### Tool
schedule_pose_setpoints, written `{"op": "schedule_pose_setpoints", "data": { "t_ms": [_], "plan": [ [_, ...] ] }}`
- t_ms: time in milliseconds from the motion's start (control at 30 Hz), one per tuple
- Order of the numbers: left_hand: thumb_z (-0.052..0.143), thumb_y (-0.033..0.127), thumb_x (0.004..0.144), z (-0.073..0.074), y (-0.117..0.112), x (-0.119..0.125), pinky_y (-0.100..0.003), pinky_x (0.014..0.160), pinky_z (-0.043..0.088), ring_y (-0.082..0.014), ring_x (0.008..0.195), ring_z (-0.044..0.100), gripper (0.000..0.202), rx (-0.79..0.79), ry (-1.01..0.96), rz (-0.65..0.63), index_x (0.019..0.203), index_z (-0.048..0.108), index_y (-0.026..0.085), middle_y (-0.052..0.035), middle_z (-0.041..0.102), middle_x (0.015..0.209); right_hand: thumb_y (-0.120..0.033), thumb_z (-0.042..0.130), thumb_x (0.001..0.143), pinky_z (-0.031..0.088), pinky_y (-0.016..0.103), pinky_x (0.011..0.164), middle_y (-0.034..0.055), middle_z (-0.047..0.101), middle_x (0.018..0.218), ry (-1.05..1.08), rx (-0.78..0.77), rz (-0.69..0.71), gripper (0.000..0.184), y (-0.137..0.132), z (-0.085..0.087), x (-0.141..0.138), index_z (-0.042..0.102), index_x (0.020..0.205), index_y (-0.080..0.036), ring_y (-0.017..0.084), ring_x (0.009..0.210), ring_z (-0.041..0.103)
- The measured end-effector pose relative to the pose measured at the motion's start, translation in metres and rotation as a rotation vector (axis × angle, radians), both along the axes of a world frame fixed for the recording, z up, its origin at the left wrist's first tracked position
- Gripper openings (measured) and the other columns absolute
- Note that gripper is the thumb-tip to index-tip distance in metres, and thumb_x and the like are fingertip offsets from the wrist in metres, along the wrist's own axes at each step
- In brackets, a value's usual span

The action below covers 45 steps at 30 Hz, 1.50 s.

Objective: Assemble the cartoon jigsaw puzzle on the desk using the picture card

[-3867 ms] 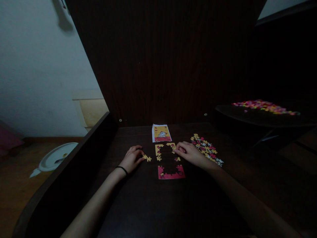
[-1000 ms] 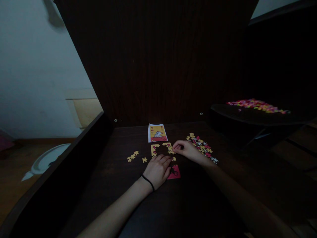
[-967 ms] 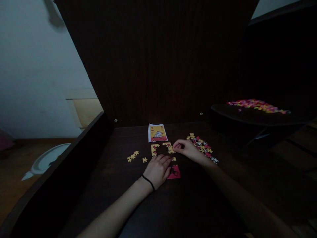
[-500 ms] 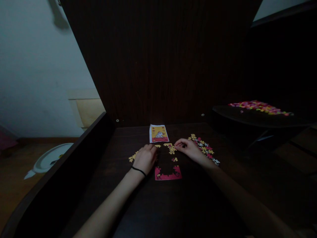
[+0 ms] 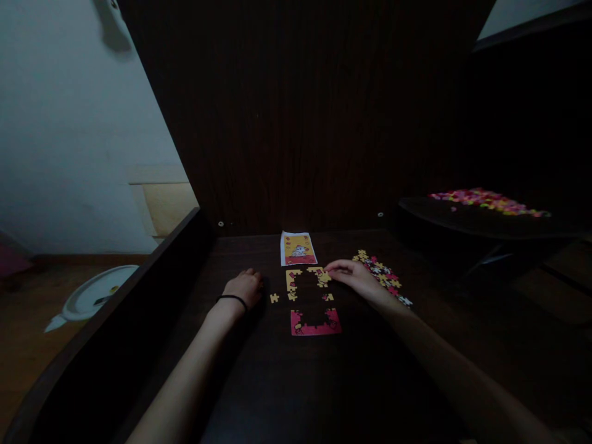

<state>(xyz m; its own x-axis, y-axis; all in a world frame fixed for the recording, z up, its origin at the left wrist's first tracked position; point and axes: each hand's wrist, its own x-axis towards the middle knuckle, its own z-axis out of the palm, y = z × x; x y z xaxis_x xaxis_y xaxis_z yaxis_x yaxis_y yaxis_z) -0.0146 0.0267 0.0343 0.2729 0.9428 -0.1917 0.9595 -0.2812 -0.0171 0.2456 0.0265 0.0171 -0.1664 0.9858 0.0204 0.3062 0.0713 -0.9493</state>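
On the dark table lies a partly built puzzle frame, with a yellow top edge (image 5: 296, 277) and a pink bottom edge (image 5: 316, 322). A small reference card (image 5: 298, 248) lies just behind it. My left hand (image 5: 245, 287), with a black band on the wrist, rests curled on the table left of the frame. What is under its fingers is hidden. One loose yellow piece (image 5: 274, 298) lies beside it. My right hand (image 5: 354, 276) pinches a yellow piece (image 5: 322, 277) at the frame's top right corner. A pile of loose pieces (image 5: 383, 279) lies right of that hand.
A raised dark side board (image 5: 139, 296) borders the table on the left, and a tall dark wooden panel (image 5: 300, 123) stands behind. A lower dark table (image 5: 462, 219) at the right holds bright coloured bits. A white plate (image 5: 99, 293) lies on the floor at the left.
My left hand has moved left, off the frame's top left corner, and now covers the spot where a small yellow cluster lay. My right hand stays at the top right corner.
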Motion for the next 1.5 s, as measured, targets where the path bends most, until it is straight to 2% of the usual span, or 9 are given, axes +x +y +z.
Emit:
{"op": "schedule_pose_setpoints", "data": {
  "t_ms": [233,633,733,1000,1100,1233,1300,1400,1500],
  "plan": [
    [0.039,0.020,0.082,0.000,0.002,0.000,-0.026,0.068,0.044,-0.0196,0.082,0.058,0.023,0.001,-0.025,0.009,0.087,0.060,0.013,-0.0115,0.059,0.091,-0.032,0.059,0.064,0.042,0.032,0.075,0.0021,0.062,0.078,0.034,0.011,0.000,0.018,-0.001,0.001,0.000,0.062,0.076,-0.018,0.016,0.077,0.056],
    [0.051,0.018,0.073,-0.002,0.008,-0.007,-0.025,0.069,0.041,-0.0210,0.085,0.056,0.014,-0.027,-0.119,0.032,0.084,0.056,0.012,-0.0117,0.059,0.089,-0.033,0.059,0.065,0.042,0.031,0.071,0.0024,0.061,0.077,0.006,0.028,0.018,0.019,0.000,-0.001,0.000,0.061,0.076,-0.018,0.017,0.075,0.056],
    [0.055,0.017,0.068,-0.005,0.012,-0.011,-0.023,0.062,0.041,-0.0194,0.077,0.057,0.016,-0.034,-0.159,0.069,0.084,0.053,0.013,-0.0100,0.060,0.086,-0.034,0.058,0.066,0.042,0.031,0.070,0.0023,0.062,0.077,-0.009,0.030,0.016,0.019,0.000,-0.003,0.001,0.061,0.077,-0.018,0.017,0.075,0.056],
    [0.054,0.021,0.069,-0.007,0.017,-0.018,-0.019,0.049,0.036,-0.0127,0.059,0.055,0.007,-0.069,-0.321,0.133,0.071,0.048,0.018,-0.0001,0.058,0.066,-0.033,0.058,0.066,0.042,0.032,0.073,0.0018,0.061,0.077,-0.001,0.032,0.025,0.018,0.002,-0.006,0.002,0.061,0.076,-0.019,0.016,0.076,0.056],
    [0.055,0.024,0.069,-0.007,0.020,-0.022,-0.019,0.051,0.038,-0.0118,0.059,0.055,0.011,-0.044,-0.479,0.165,0.068,0.047,0.017,0.0005,0.057,0.066,-0.032,0.059,0.064,0.041,0.032,0.073,0.0012,0.060,0.076,0.022,0.023,0.014,0.018,0.002,-0.005,0.001,0.060,0.076,-0.019,0.016,0.075,0.055],
    [0.058,0.020,0.064,-0.007,0.025,-0.026,-0.021,0.054,0.041,-0.0112,0.058,0.054,0.012,0.021,-0.955,0.272,0.065,0.047,0.016,0.0010,0.056,0.062,-0.029,0.060,0.062,0.041,0.031,0.074,0.0001,0.058,0.074,0.075,0.003,-0.016,0.019,0.001,-0.002,0.000,0.060,0.077,-0.018,0.015,0.074,0.054],
    [0.060,0.021,0.062,-0.006,0.025,-0.026,-0.022,0.056,0.042,-0.0115,0.058,0.055,0.013,0.005,-1.108,0.292,0.068,0.051,0.015,0.0006,0.058,0.062,-0.028,0.058,0.063,0.041,0.030,0.074,0.0002,0.058,0.074,0.081,-0.012,-0.030,0.019,0.000,0.000,-0.001,0.060,0.078,-0.018,0.014,0.074,0.054],
    [0.062,0.025,0.062,-0.003,0.024,-0.025,-0.024,0.059,0.044,-0.0129,0.062,0.057,0.020,-0.042,-1.218,0.287,0.077,0.057,0.013,-0.0015,0.062,0.067,-0.029,0.056,0.065,0.042,0.030,0.072,0.0010,0.060,0.076,0.102,-0.053,-0.019,0.019,-0.002,0.000,-0.002,0.061,0.079,-0.018,0.014,0.073,0.055],
    [0.062,0.028,0.063,0.000,0.021,-0.023,-0.025,0.062,0.045,-0.0142,0.066,0.058,0.022,-0.075,-1.200,0.284,0.080,0.060,0.013,-0.0031,0.064,0.071,-0.030,0.055,0.065,0.043,0.029,0.071,0.0010,0.060,0.076,0.128,-0.090,-0.012,0.019,-0.004,-0.001,-0.003,0.061,0.079,-0.018,0.014,0.072,0.055]
  ]
}}
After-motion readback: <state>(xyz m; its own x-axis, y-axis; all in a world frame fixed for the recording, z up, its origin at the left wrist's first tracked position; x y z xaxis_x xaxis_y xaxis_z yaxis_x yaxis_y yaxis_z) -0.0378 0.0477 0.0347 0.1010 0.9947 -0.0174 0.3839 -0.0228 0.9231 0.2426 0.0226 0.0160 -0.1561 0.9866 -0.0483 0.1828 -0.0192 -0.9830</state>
